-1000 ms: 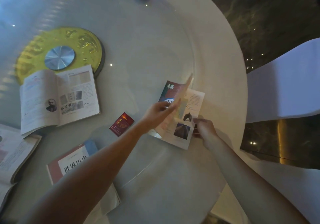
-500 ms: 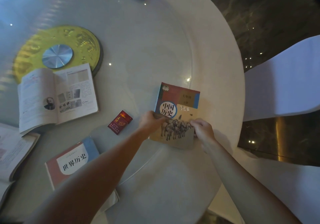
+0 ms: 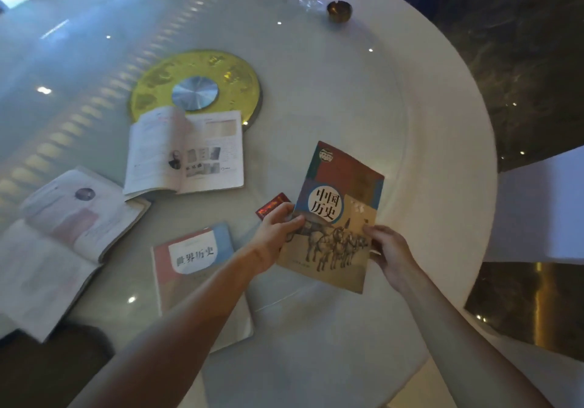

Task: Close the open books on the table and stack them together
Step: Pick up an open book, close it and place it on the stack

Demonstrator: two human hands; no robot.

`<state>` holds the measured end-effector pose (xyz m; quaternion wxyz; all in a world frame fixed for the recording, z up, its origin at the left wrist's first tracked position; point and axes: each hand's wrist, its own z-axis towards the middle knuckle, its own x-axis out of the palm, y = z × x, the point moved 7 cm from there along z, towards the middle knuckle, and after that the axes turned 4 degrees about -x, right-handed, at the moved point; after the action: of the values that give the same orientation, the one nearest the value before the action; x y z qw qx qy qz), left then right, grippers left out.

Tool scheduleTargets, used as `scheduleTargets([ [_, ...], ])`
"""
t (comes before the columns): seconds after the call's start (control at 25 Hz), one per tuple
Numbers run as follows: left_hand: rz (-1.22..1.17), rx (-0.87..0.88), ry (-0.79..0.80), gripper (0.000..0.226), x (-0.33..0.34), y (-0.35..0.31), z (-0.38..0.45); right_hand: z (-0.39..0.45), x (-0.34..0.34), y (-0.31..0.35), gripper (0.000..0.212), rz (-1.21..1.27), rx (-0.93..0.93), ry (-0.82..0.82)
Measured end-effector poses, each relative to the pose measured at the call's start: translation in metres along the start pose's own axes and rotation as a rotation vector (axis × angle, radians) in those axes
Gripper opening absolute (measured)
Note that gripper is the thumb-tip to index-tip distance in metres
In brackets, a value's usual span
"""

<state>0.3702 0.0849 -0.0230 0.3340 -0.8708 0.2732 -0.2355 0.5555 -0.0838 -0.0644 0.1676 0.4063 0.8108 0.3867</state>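
Closed horse-cover book (image 3: 339, 214) is gripped on both sides, right of centre on the round white table (image 3: 442, 161): left hand (image 3: 278, 233) fingers clamped on its left edge, right hand (image 3: 390, 254) fingers clamped on its right edge. Second closed book (image 3: 196, 268) lies flat near-left of it, under the left forearm. Two open books are still face-up: one (image 3: 186, 151) by the yellow turntable disc (image 3: 196, 85), the other (image 3: 63, 237) at far left; small red box (image 3: 273, 205) sits just behind the left hand.
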Motion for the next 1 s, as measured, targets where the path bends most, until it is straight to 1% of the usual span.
scheduleTargets([
  [0.04,-0.014,0.011,-0.063,0.010,-0.021,0.004,-0.011,-0.006,0.017,0.003,0.004,-0.040,-0.030,0.025],
  [0.12,-0.051,-0.010,-0.181,0.009,-0.060,0.017,-0.034,-0.016,0.054,0.006,0.004,-0.141,-0.078,0.087],
  [0.2,-0.091,-0.011,-0.289,0.015,-0.099,0.034,-0.057,-0.026,0.094,0.000,0.004,-0.238,-0.112,0.147],
  [0.32,-0.146,0.024,-0.394,0.016,-0.146,0.052,-0.091,-0.034,0.146,-0.018,0.016,-0.381,-0.143,0.179],
  [0.44,-0.032,0.035,-0.554,0.012,-0.189,0.067,-0.122,-0.047,0.192,-0.037,0.011,-0.498,-0.178,0.222],
  [0.52,0.011,0.000,-0.636,0.014,-0.214,0.084,-0.136,-0.056,0.218,-0.054,0.013,-0.603,-0.194,0.260],
  [0.64,-0.002,-0.081,-0.692,0.017,-0.239,0.112,-0.151,-0.064,0.241,-0.082,0.017,-0.747,-0.206,0.264],
  [0.8,0.017,-0.144,-0.697,0.022,-0.261,0.141,-0.164,-0.073,0.259,-0.107,0.013,-0.872,-0.213,0.246],
  [0.92,0.118,-0.168,-0.713,0.034,-0.271,0.151,-0.170,-0.078,0.264,-0.110,0.005,-0.951,-0.243,0.171],
  [1.0,0.259,-0.149,-0.720,0.031,-0.275,0.150,-0.170,-0.079,0.264,-0.111,0.001,-0.971,-0.266,0.156],
])
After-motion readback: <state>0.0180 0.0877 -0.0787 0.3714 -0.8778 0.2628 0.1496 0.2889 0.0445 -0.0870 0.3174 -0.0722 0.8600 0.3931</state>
